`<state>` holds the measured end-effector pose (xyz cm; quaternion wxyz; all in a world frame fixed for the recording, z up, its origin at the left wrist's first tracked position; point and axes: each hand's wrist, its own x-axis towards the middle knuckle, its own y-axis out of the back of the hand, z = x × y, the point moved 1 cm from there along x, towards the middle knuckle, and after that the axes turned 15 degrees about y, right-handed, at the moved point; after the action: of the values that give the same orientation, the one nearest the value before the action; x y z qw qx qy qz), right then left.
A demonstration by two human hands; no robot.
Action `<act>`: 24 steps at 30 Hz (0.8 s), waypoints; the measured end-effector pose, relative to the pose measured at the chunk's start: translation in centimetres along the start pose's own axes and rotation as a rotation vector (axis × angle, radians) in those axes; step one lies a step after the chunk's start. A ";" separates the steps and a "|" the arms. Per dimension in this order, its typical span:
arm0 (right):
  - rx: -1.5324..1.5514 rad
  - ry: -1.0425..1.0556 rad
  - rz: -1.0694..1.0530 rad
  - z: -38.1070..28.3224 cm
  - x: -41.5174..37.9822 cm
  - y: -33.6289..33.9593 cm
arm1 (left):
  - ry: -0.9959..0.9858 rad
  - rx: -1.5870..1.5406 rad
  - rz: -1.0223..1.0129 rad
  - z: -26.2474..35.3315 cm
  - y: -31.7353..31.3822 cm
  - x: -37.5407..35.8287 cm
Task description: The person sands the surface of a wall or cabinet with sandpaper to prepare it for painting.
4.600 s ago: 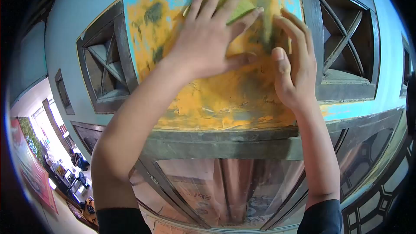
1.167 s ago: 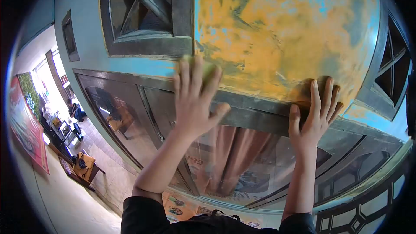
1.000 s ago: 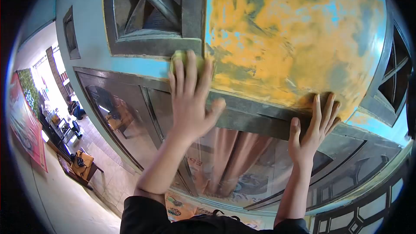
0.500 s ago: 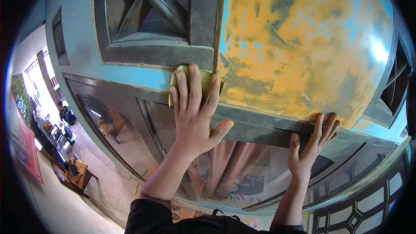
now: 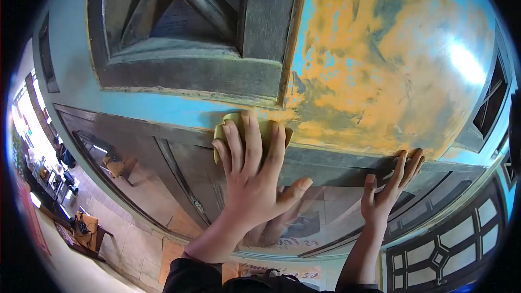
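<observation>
We find the yellow-green sheet (image 5: 265, 130) against the wall, just below the lower right corner of the dark window frame (image 5: 190, 74), where the blue strip (image 5: 163, 107) meets the lower left corner of the orange patch (image 5: 353, 89). It also overlaps the upper edge of the dark beam (image 5: 331, 161). Our left hand (image 5: 252, 192) lies over it, fingers nearly straight and somewhat parted, thumb well out; the sheet is pressed rather than pinched, probably so its face stays flat on the surface. Our right hand (image 5: 381, 199) is near the patch's lower right edge, fingers extended and thumb apart, tips seeming to rest on the beam, perhaps for steadiness; we see nothing in its hold, though its palm is hidden. Below the beam are glass panes (image 5: 336, 206).
</observation>
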<state>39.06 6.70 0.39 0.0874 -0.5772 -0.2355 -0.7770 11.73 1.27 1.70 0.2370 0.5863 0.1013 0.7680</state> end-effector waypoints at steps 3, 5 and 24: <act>-0.008 0.035 0.023 0.0 0.0 0.0 | -0.022 0.025 0.010 0.0 0.4 1.0; 0.004 0.051 0.057 0.0 0.4 0.1 | 0.031 -0.012 -0.020 0.4 1.3 1.5; 0.108 0.057 0.285 3.8 1.5 -0.6 | 0.070 0.096 0.048 2.0 1.2 2.0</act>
<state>41.58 9.21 2.44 0.2341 -0.5770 -0.1902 -0.7590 12.94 0.97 4.50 0.1866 0.5718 0.1321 0.7879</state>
